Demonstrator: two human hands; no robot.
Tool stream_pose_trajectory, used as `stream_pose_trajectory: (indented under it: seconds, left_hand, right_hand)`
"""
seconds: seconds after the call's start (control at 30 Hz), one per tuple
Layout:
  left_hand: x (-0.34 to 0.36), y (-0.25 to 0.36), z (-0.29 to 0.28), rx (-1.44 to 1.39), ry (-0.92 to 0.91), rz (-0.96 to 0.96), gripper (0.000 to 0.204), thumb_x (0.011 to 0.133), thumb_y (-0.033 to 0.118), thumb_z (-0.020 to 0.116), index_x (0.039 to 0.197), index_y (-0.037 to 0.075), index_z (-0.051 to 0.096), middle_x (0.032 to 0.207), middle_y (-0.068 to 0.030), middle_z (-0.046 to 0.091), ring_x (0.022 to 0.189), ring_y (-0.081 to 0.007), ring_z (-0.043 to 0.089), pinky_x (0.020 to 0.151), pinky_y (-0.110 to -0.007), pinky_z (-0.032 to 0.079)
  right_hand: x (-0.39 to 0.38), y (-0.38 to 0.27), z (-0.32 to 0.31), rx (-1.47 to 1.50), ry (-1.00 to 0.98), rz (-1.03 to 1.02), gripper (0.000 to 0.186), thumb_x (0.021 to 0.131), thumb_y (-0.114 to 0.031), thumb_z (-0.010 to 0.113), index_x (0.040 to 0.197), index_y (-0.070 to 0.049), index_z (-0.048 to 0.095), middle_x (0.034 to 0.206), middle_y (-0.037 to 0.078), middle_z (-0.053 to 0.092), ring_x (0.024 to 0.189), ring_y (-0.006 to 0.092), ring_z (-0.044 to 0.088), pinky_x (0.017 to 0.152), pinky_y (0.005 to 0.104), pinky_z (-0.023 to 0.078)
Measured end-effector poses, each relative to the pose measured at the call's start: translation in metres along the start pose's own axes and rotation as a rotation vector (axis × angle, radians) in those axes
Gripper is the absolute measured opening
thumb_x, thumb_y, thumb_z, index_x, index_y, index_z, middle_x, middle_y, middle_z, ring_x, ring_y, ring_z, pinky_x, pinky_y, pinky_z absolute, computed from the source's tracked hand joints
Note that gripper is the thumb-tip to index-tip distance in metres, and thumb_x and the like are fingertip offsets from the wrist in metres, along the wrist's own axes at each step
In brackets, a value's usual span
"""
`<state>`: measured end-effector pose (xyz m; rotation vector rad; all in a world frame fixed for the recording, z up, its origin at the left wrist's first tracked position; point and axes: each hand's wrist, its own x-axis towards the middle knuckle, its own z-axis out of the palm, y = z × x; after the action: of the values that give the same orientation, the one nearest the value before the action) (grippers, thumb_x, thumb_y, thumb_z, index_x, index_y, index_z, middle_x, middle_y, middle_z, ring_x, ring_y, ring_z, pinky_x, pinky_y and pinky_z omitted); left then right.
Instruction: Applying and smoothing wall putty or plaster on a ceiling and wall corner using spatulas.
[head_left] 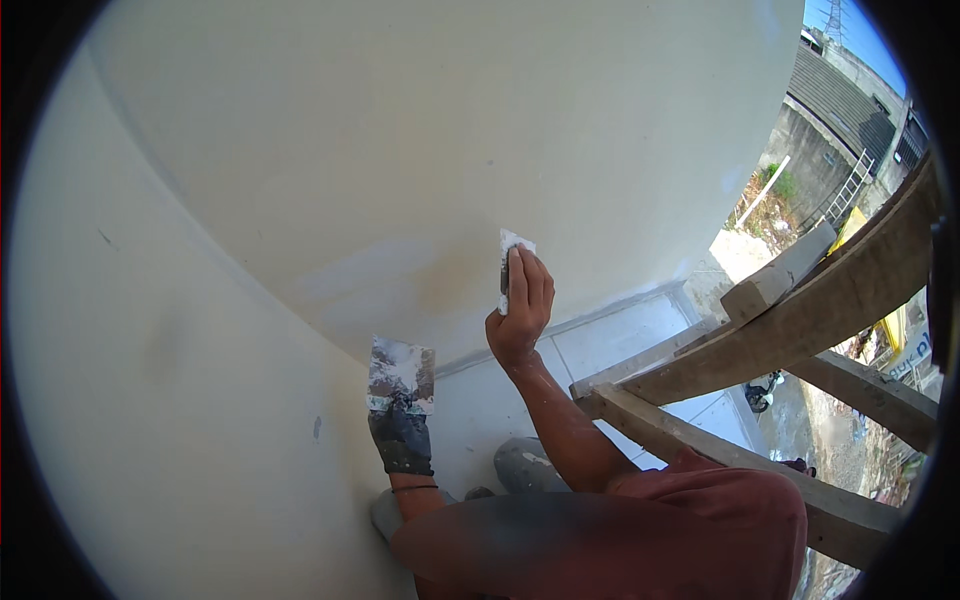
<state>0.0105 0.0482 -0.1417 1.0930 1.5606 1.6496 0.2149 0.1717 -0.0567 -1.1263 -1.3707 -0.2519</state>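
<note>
My bare right hand grips a putty knife, its flat blade smeared white, held upright close to the cream wall. Whether the blade touches the wall I cannot tell. Lower and to the left, my left hand wears a dark, stained glove. It is closed on a broad flat putty blade, coated with white and grey filler; its handle is hidden by the glove. A paler, damp-looking patch lies on the wall to the left of my right hand.
Wooden beams cross the right side, near my right arm. A second wall meets the first in a corner at left. Pale floor tiles lie below. Beyond the beams, lower ground shows a ladder and a parked motorcycle.
</note>
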Motion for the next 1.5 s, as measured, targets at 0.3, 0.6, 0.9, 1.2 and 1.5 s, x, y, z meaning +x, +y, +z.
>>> stream_pose_trajectory:
  seconds: [0.3, 0.6, 0.9, 1.2, 1.5]
  left_hand:
    - [0.005, -0.007, 0.002, 0.775, -0.178, 0.438, 0.031, 0.086, 0.004, 0.068, 0.117, 0.0, 0.064, 0.114, -0.0219, 0.069, 0.106, -0.0368, 0.065, 0.094, -0.045, 0.053]
    - [0.011, -0.003, 0.002, -0.291, 0.103, -0.26, 0.018, 0.085, 0.002, 0.065, 0.102, -0.001, 0.067, 0.09, -0.0052, 0.065, 0.081, -0.0217, 0.065, 0.074, -0.035, 0.056]
    - [0.008, 0.004, -0.011, -0.063, 0.074, -0.154, 0.02, 0.083, 0.007, 0.071, 0.101, -0.001, 0.073, 0.099, -0.0173, 0.073, 0.087, -0.0272, 0.069, 0.078, -0.037, 0.056]
    - [0.01, -0.01, -0.019, 0.971, -0.096, 0.439, 0.019, 0.082, 0.017, 0.071, 0.095, 0.005, 0.075, 0.091, -0.0161, 0.075, 0.086, -0.0355, 0.071, 0.076, -0.044, 0.056]
    - [0.02, -0.027, -0.028, 1.121, -0.021, 0.68, 0.017, 0.092, 0.021, 0.065, 0.098, 0.007, 0.073, 0.091, -0.0106, 0.074, 0.088, -0.0288, 0.071, 0.08, -0.04, 0.055]
  right_hand:
    - [-0.011, 0.043, 0.063, -0.263, 0.07, -0.025, 0.062, 0.076, 0.012, 0.059, 0.137, -0.001, 0.059, 0.138, 0.017, 0.053, 0.128, 0.0374, 0.05, 0.11, 0.0662, 0.034]
    - [0.033, 0.036, -0.004, 0.184, 0.328, 0.821, 0.041, 0.092, 0.004, 0.049, 0.133, 0.004, 0.055, 0.124, 0.019, 0.057, 0.108, 0.04, 0.061, 0.092, 0.0451, 0.05]
    - [0.105, -0.083, 0.037, 0.155, 0.138, 0.493, 0.049, 0.079, 0.01, 0.06, 0.128, 0.011, 0.055, 0.118, 0.019, 0.056, 0.096, 0.0362, 0.062, 0.076, 0.0443, 0.054]
    - [0.069, -0.128, 0.054, 0.093, -0.026, 0.189, 0.058, 0.071, 0.009, 0.067, 0.127, 0.012, 0.057, 0.118, 0.021, 0.057, 0.093, 0.0348, 0.061, 0.071, 0.0416, 0.056]
    - [-0.007, -0.134, -0.013, 0.499, -0.279, 0.195, 0.065, 0.071, 0.013, 0.058, 0.136, 0.003, 0.054, 0.128, 0.017, 0.06, 0.105, 0.0357, 0.061, 0.081, 0.0418, 0.056]
